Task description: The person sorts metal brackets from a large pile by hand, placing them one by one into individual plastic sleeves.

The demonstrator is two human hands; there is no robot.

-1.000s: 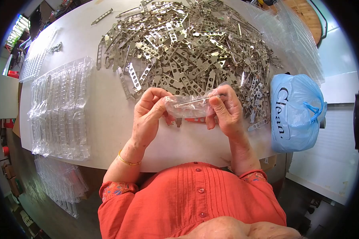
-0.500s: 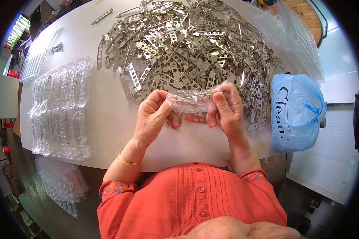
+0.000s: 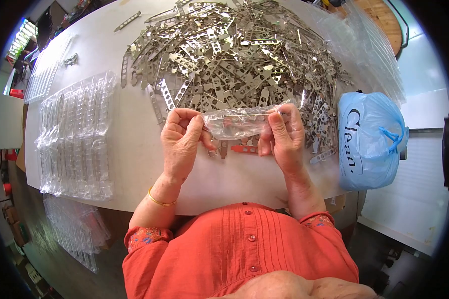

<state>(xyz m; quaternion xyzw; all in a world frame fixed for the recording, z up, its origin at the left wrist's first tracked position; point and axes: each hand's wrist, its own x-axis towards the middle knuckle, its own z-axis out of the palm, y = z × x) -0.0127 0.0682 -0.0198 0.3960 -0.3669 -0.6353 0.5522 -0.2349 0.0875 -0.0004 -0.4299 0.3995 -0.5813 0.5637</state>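
Stretched between my two hands is a small clear plastic bag point(image 3: 234, 130), crumpled and shiny. My left hand point(image 3: 180, 142) pinches its left end between thumb and fingers. At the right end, the thumb and fingers of my right hand point(image 3: 286, 134) are closed on the bag. A long edge with hole shapes shows through the film along its top; I cannot tell if a bracket is inside. Just beyond the hands lies a big heap of perforated metal brackets point(image 3: 244, 74). A red-looking bracket point(image 3: 244, 149) lies on the table below the bag.
On the left of the white table point(image 3: 224, 184) lies a clear plastic tray point(image 3: 75, 137) with rows of slots, and another clear tray point(image 3: 47, 70) behind it. A tied blue bag point(image 3: 369, 144) stands at the right edge. Clear plastic sheets point(image 3: 364, 50) lie at the back right.
My left hand has moved a little left and up, and the bag is now drawn out longer between my hands. My right hand has hardly moved.
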